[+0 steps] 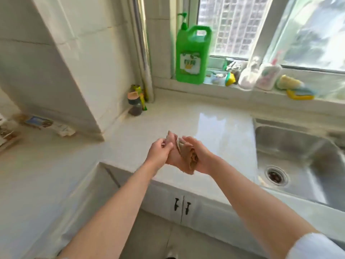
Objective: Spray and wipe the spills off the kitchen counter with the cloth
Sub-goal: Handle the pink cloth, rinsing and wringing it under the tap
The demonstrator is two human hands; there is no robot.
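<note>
we hold the brown cloth bunched between both hands, up in the air just above the front part of the pale bench. our left hand has its grip closed on the upper corner of the cloth, thumb and fingers pinching the fabric, and our right hand has its grip closed around the crumpled lower part, which hangs down between the two wrists. the cloth touches only our hands; it is not lying on the bench. the bench surface behind our hands shows a shiny reflective patch that runs toward the window sill.

to the right, set into the bench, is a steel sink with its round drain visible. on the window sill stands a tall green detergent jug with a pump top, and further right along the sill are a clear bottle, a white bottle and a yellow sponge, all blurred. in the back corner of the bench, against the tiled wall, stands a small jar with a brown lid. below the bench edge we see white cabinet doors with two dark handles.
</note>
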